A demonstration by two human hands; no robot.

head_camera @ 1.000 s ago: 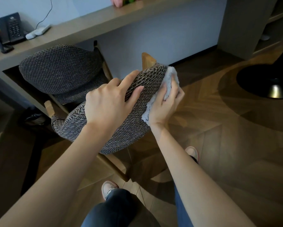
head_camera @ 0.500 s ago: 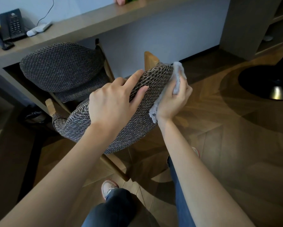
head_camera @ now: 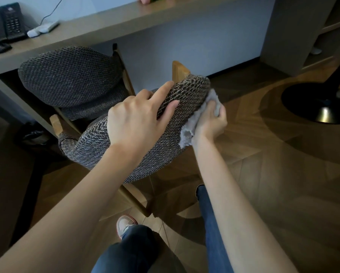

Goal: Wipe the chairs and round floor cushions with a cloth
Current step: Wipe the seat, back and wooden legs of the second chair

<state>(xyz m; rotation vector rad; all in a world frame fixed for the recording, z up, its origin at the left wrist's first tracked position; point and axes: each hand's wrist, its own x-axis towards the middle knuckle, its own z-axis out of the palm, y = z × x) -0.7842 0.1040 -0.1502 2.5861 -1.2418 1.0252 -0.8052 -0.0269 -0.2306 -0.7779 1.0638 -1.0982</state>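
Head view: left hand (head_camera: 135, 119) presses cushion (head_camera: 98, 142); right hand (head_camera: 210, 123), apparently lower, clutches cloth (head_camera: 187, 133).

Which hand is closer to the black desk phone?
Left. The left hand rests on the tilted round cushion, right of the desk phone; the right hand, holding the cloth against the cushion's rim, is farther right.
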